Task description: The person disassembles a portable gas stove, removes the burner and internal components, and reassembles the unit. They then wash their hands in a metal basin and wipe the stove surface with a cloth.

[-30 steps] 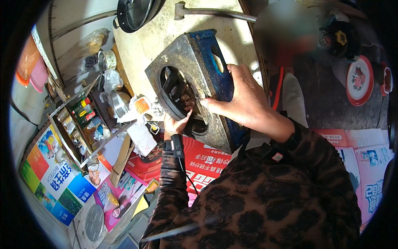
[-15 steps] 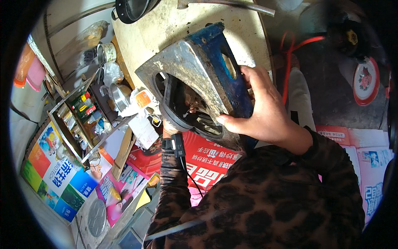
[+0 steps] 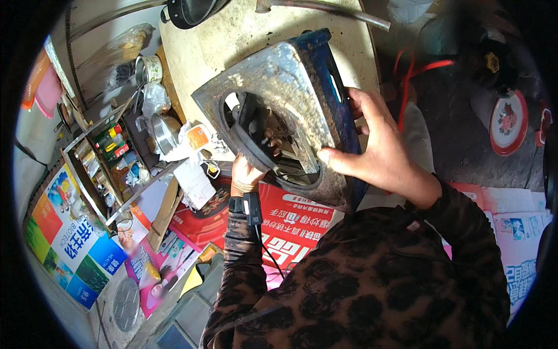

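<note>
A grimy metal stove body (image 3: 267,70) with blue sides and a large round opening is tilted over the front of a worn cream tabletop (image 3: 197,58). My right hand (image 3: 372,139) grips its right side, thumb on the stained face and fingers around the blue edge. My left hand (image 3: 246,173) is closed at its lower left, under a dark curved ring (image 3: 250,145) in the opening; the fingertips are partly hidden. Small inner parts show through the hole, too dim to name.
A black pot (image 3: 187,14) and a hammer (image 3: 325,13) lie at the back. Red hose (image 3: 430,66) and a flowered plate (image 3: 508,122) are rightward. Leftward are steel bowls (image 3: 164,132), bags and a cluttered rack (image 3: 90,174). Printed cardboard (image 3: 64,244) lines the lower area.
Over the last second the stove body has shifted a little to the right and changed its tilt in my hands. My right hand has moved right with it, still gripping.
</note>
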`<state>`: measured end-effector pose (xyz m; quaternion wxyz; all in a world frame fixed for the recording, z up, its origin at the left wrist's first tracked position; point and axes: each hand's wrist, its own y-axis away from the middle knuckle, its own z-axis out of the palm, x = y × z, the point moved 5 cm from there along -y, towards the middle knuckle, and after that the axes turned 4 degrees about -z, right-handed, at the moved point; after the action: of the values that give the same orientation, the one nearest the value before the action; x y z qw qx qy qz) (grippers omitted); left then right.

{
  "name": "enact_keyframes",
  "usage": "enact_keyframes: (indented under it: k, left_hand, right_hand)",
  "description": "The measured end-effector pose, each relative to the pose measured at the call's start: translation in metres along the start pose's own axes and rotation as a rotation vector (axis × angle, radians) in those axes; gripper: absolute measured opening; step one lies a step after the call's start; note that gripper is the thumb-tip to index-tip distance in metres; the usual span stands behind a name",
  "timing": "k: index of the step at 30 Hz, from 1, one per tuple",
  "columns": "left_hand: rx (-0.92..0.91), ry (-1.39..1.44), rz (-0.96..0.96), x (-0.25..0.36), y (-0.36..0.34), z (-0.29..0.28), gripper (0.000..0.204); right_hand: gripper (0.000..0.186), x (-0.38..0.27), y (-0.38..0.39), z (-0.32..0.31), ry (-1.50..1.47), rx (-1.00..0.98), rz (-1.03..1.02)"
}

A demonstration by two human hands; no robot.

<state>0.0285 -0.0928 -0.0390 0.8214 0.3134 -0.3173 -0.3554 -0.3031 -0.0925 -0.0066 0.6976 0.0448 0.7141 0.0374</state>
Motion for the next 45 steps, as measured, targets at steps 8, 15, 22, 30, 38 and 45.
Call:
enact_keyframes:
  k: [8, 15, 22, 30, 38, 45]
  left_hand:
    - [0.105, -0.025, 0.106, -0.004, -0.024, 0.010, 0.039]
    - [0.065, -0.084, 0.037, -0.002, -0.032, 0.034, 0.035]
    - [0.043, -0.076, 0.023, -0.008, -0.037, 0.022, 0.034]
    - [-0.064, -0.038, 0.051, -0.009, -0.028, 0.033, 0.033]
    - [-0.175, 0.080, 0.102, 0.008, 0.006, 0.024, 0.031]
    - [-0.237, 0.288, 0.049, 0.035, 0.026, -0.002, 0.035]
  right_hand:
    - [0.077, 0.049, -0.025, -0.009, -0.280, -0.088, 0.241]
    - [0.049, 0.069, -0.031, -0.015, -0.404, -0.182, 0.361]
    - [0.054, 0.072, -0.027, -0.020, -0.416, -0.170, 0.472]
    - [0.065, 0.038, -0.020, -0.019, -0.403, -0.167, 0.461]
    - [0.076, -0.027, -0.009, -0.004, -0.190, -0.131, 0.345]
    - [0.026, -0.058, -0.003, 0.036, -0.585, -0.216, 0.370]
